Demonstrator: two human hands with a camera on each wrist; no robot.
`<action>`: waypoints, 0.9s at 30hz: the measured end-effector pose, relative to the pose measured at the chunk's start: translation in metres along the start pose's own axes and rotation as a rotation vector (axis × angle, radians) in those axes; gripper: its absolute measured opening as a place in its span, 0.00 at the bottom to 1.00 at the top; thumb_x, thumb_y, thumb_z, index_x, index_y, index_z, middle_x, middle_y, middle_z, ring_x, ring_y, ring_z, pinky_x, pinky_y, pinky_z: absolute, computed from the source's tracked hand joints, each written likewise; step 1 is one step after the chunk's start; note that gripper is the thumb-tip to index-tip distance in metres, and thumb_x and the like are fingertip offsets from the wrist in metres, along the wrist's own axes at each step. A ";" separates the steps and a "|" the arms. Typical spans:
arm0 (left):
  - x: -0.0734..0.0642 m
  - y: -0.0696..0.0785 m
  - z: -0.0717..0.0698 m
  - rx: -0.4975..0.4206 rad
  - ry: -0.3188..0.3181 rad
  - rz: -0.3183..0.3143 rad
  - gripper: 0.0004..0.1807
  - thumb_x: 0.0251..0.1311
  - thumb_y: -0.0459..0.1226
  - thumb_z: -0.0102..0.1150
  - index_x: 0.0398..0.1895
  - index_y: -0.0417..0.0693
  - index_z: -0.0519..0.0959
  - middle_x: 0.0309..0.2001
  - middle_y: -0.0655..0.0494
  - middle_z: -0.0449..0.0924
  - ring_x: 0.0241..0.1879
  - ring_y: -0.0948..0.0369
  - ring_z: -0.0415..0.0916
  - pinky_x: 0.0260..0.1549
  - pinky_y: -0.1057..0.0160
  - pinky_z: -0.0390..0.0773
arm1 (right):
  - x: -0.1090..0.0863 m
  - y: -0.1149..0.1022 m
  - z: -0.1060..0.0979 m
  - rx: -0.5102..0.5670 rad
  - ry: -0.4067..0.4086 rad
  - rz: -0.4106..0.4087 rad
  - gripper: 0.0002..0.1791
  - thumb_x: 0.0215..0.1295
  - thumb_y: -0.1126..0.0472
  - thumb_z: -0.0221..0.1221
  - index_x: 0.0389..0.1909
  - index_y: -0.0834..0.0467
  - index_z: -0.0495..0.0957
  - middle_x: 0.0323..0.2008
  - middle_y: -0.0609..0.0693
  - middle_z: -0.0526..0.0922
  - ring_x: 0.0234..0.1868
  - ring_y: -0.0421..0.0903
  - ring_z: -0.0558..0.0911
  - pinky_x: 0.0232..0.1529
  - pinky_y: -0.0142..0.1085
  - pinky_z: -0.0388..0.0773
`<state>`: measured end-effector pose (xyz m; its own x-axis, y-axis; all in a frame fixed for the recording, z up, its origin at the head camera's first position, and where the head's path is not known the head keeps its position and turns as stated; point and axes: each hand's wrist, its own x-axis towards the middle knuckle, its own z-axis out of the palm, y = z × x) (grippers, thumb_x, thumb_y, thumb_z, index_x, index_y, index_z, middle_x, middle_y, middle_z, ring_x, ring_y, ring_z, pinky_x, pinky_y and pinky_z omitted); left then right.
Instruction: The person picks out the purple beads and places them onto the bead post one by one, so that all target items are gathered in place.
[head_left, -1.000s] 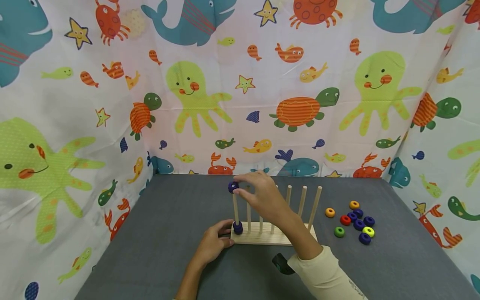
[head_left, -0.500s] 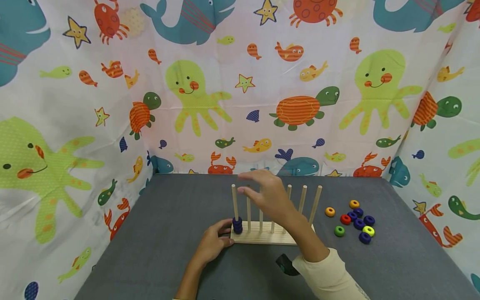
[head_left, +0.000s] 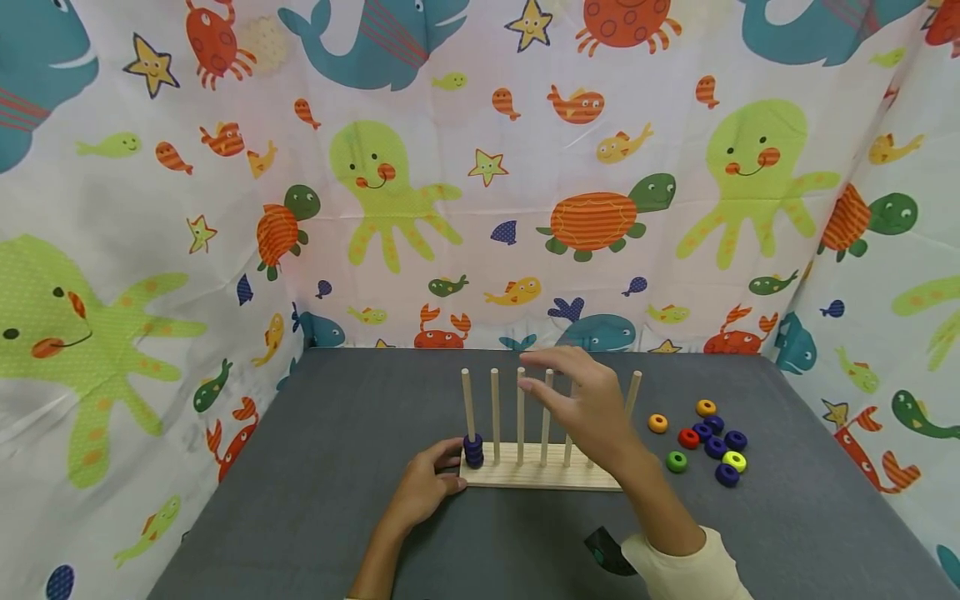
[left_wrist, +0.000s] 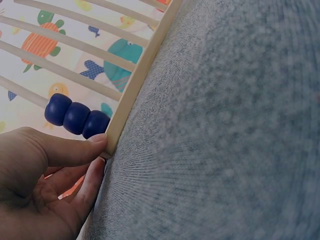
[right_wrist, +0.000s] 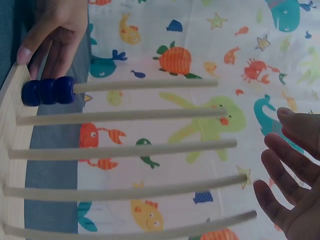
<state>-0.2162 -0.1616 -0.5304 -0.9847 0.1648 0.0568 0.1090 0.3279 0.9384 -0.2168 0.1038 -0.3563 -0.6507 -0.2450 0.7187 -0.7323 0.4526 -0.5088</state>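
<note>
A pale wooden peg rack (head_left: 525, 476) with a row of upright pegs stands on the table. Three dark blue beads (head_left: 473, 451) are stacked at the bottom of its leftmost peg; the left wrist view shows the same blue beads (left_wrist: 76, 118) side by side, close to the thumb. My left hand (head_left: 424, 486) pinches the rack's left end, thumb on the base and fingers at its edge. Above the middle and right pegs is my right hand (head_left: 588, 408), holding nothing. In the right wrist view the right hand (right_wrist: 292, 175) has loosely bent, spread fingers near the peg tips.
Right of the rack lie loose beads: two orange beads (head_left: 657, 423), a red bead (head_left: 688, 438), a green bead (head_left: 677, 462), a yellow bead (head_left: 734, 461) and several blue beads (head_left: 727, 475). A patterned sea-animal curtain (head_left: 420, 208) hangs behind the grey table (head_left: 337, 417).
The right hand let go of a blue bead at the leftmost peg, and it dropped onto the other two. That hand then moved right. The left hand stayed on the rack.
</note>
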 end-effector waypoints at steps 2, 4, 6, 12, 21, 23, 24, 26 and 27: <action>0.000 0.000 0.000 0.008 -0.004 -0.007 0.34 0.59 0.23 0.69 0.71 0.41 0.76 0.65 0.37 0.80 0.62 0.42 0.81 0.54 0.55 0.87 | -0.006 0.003 -0.006 -0.009 0.023 0.015 0.19 0.61 0.66 0.75 0.53 0.54 0.89 0.48 0.45 0.90 0.48 0.42 0.84 0.45 0.28 0.81; 0.000 0.000 0.000 0.014 -0.005 -0.011 0.34 0.59 0.23 0.68 0.71 0.41 0.76 0.66 0.37 0.79 0.62 0.42 0.81 0.54 0.55 0.87 | -0.012 0.007 -0.012 -0.010 0.043 0.029 0.19 0.61 0.67 0.75 0.53 0.54 0.89 0.46 0.46 0.90 0.46 0.42 0.83 0.44 0.25 0.79; 0.000 0.000 -0.001 0.016 -0.003 -0.004 0.34 0.58 0.23 0.68 0.71 0.40 0.76 0.66 0.36 0.79 0.63 0.42 0.81 0.54 0.54 0.87 | -0.017 0.010 -0.017 -0.016 0.060 0.037 0.18 0.62 0.67 0.74 0.53 0.55 0.89 0.45 0.47 0.90 0.45 0.41 0.83 0.45 0.23 0.77; 0.000 0.000 -0.001 0.024 0.004 -0.005 0.34 0.58 0.23 0.69 0.71 0.40 0.77 0.66 0.37 0.79 0.63 0.42 0.80 0.56 0.53 0.87 | -0.034 0.021 -0.030 -0.021 0.106 0.038 0.18 0.61 0.70 0.74 0.51 0.56 0.89 0.43 0.48 0.91 0.43 0.44 0.84 0.47 0.21 0.76; 0.001 0.000 -0.001 0.022 0.000 -0.013 0.34 0.58 0.23 0.69 0.71 0.40 0.76 0.67 0.37 0.79 0.64 0.42 0.80 0.56 0.54 0.86 | -0.066 0.042 -0.050 -0.092 0.126 0.180 0.14 0.64 0.69 0.72 0.50 0.57 0.89 0.43 0.45 0.90 0.40 0.34 0.82 0.46 0.19 0.78; 0.000 0.000 -0.001 0.028 -0.001 -0.011 0.34 0.58 0.24 0.69 0.71 0.40 0.76 0.67 0.37 0.79 0.63 0.42 0.80 0.56 0.53 0.86 | -0.072 0.045 -0.055 -0.103 0.124 0.220 0.13 0.65 0.68 0.72 0.50 0.57 0.89 0.43 0.45 0.89 0.41 0.33 0.82 0.45 0.20 0.79; 0.000 0.000 -0.001 0.031 0.000 -0.011 0.34 0.58 0.24 0.69 0.71 0.40 0.76 0.67 0.37 0.79 0.64 0.42 0.80 0.56 0.53 0.86 | -0.075 0.047 -0.057 -0.104 0.124 0.240 0.13 0.66 0.68 0.72 0.50 0.58 0.89 0.43 0.46 0.89 0.41 0.33 0.82 0.45 0.20 0.79; 0.000 0.001 -0.001 0.035 -0.001 -0.010 0.34 0.58 0.24 0.69 0.71 0.40 0.76 0.67 0.37 0.79 0.64 0.42 0.80 0.56 0.53 0.86 | -0.081 0.051 -0.061 -0.113 0.121 0.273 0.13 0.66 0.67 0.72 0.50 0.59 0.89 0.43 0.46 0.89 0.42 0.33 0.82 0.46 0.18 0.79; 0.000 0.001 -0.001 0.037 -0.001 -0.009 0.34 0.58 0.24 0.69 0.71 0.40 0.76 0.67 0.37 0.79 0.63 0.42 0.80 0.56 0.53 0.86 | -0.084 0.053 -0.063 -0.124 0.122 0.285 0.12 0.66 0.67 0.71 0.50 0.59 0.89 0.43 0.47 0.90 0.42 0.32 0.82 0.44 0.18 0.79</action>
<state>-0.2166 -0.1617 -0.5293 -0.9855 0.1627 0.0483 0.1054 0.3634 0.9256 -0.1882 0.2020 -0.4136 -0.7918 0.0077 0.6108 -0.4892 0.5908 -0.6416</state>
